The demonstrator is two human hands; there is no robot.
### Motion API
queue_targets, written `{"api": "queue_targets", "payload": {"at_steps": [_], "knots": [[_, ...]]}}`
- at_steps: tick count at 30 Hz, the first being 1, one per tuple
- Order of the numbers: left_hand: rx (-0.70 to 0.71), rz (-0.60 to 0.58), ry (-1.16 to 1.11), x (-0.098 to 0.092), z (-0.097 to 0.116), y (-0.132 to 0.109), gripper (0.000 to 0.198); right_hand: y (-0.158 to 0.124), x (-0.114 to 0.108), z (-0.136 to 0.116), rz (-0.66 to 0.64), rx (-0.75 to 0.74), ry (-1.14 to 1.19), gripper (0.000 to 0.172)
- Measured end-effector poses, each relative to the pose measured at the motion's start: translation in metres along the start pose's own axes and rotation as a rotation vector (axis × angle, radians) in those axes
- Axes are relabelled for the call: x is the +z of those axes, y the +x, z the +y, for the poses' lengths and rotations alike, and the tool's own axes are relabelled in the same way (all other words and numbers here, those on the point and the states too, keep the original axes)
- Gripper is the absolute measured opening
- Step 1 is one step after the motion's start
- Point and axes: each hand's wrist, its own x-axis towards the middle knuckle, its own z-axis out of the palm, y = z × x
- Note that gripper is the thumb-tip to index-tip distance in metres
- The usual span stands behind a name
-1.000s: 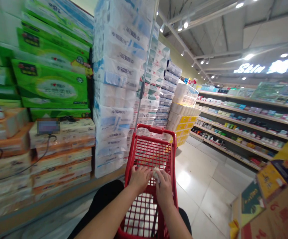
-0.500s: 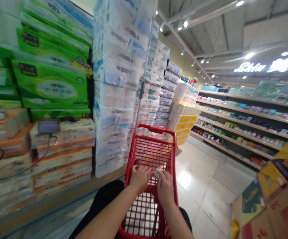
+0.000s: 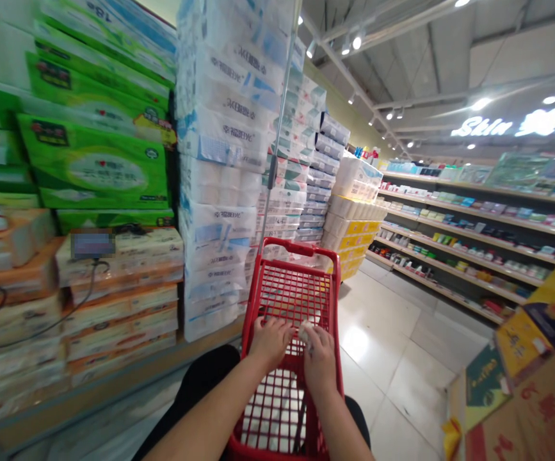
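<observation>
In front of me stands a red plastic shopping basket (image 3: 332, 301) with open grid walls and a raised handle at its far end. My left hand (image 3: 272, 342) lies over a crossbar in the middle of the basket, its fingers curled down onto the red plastic. Close beside it, my right hand (image 3: 320, 355) is closed around a small crumpled whitish wad (image 3: 306, 330), which sticks out past the thumb side; its material is not clear. Through the near grid, something pale shows, perhaps the floor. Both hands are apart from each other.
Tall stacks of white toilet-paper packs (image 3: 224, 224) and green tissue packs (image 3: 99, 160) rise on the left. A phone-like device (image 3: 93, 245) with a cable lies on orange-white packs. Long shelves (image 3: 469, 246) fill the right; cartons (image 3: 541, 390) stand near right. A thin metal pole (image 3: 273, 173) rises behind the basket.
The view has shifted very slightly. Both hands keep nearly the same place on the basket, and the whitish wad stays in my right hand.
</observation>
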Motion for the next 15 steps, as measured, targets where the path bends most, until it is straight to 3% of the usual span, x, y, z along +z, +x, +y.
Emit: {"api": "queue_targets", "payload": {"at_steps": [2,7,11,15], "knots": [[-0.008,0.001,-0.001,-0.0001,0.0003,0.0002,0.045,0.0003,-0.0006,0.0012,0.042,0.068,-0.034,0.048],[-0.007,-0.001,-0.001,0.0,0.0008,0.0003,0.044,-0.0002,-0.0017,0.002,-0.114,-0.029,0.009,0.051],[0.001,0.011,0.005,0.0017,0.0002,0.0009,0.043,0.0014,-0.0036,0.0029,0.021,0.101,-0.034,0.05],[-0.001,0.006,0.004,0.0035,-0.0009,0.0013,0.043,0.0014,-0.0058,0.0009,-0.102,-0.021,-0.003,0.051]]}}
